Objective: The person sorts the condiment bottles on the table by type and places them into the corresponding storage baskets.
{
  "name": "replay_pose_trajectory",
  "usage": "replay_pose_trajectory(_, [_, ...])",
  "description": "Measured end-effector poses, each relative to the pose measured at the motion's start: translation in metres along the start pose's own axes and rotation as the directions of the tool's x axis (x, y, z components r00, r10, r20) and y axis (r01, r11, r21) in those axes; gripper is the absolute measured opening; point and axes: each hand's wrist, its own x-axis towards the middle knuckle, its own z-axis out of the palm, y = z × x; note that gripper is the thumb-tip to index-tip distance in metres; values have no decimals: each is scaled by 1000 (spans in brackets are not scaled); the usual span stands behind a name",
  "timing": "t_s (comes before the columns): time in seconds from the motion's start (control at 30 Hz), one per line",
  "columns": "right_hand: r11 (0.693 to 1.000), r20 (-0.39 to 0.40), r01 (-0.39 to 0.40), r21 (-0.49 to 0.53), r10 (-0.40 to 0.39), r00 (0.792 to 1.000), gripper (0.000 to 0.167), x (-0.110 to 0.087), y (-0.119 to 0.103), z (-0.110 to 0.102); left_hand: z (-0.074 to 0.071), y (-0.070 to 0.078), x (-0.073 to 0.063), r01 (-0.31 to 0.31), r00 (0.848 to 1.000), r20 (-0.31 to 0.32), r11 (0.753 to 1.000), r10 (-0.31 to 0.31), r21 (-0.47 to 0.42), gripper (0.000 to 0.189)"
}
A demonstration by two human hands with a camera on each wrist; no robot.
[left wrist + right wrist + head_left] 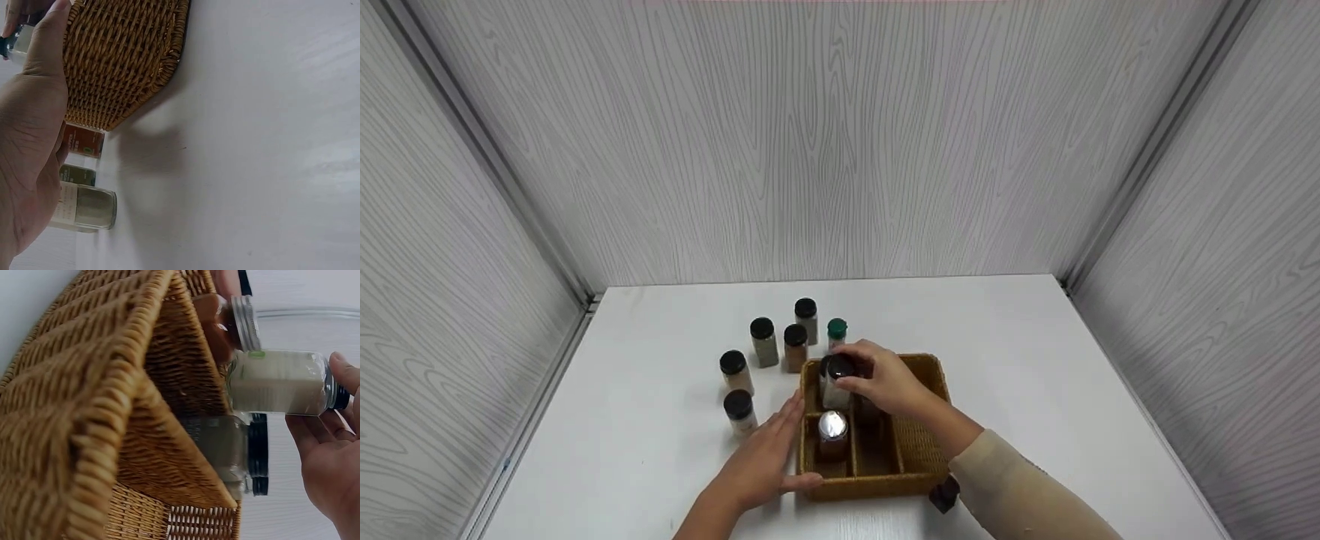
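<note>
Your right sleeve (pixel 1027 491): beige, plain-looking cloth, its cuff (pixel 969 448) ending above the wrist | your left forearm (pixel 712 511): bare as far as it shows | your right grip (pixel 885 380), left grip (pixel 765 459): both ungloved

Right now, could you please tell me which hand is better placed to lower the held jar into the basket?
Probably the right hand: it grips the black-capped jar near its cap above the basket, while the left hand touches the basket's side.

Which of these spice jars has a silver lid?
The brown-filled spice jar at the near left inside the wicker basket: its lid is shiny silver; other visible lids are black or green.
</note>
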Motion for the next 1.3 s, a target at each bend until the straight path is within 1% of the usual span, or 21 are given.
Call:
replay_pose_trajectory(0.23, [999,1,3,-32,-3,1000,48,-1,1,8,2,-1,0,1,1000,-3,1000,-1,-10,131])
replay_pose_trajectory(0.33, [996,20,-9,-94,11,1000,48,-1,0,10,2,-1,0,4,1000,1,1000,-4,-15,131])
replay_pose_trajectory(0.47, [979,49,-9,-202,19,999,49,0,-1,12,2,-1,1,11,1000,4,1000,-11,-15,130])
replay_pose_trajectory(0.63, [961,60,-23,-276,41,997,51,3,1,15,3,-1,2,12,1000,2,1000,-12,-16,131])
replay_pose_trajectory(0.77, [954,63,-41,-298,62,996,54,4,3,16,3,-1,1,8,1000,3,1000,-8,-28,132])
replay_pose_trajectory(0.93, [937,78,-31,-348,61,995,57,5,4,17,3,-2,0,5,1000,2,999,-5,-34,132])
replay_pose_trajectory(1.3, [916,117,-5,-402,57,992,48,8,5,21,4,-3,2,11,1000,-2,999,-11,-36,133])
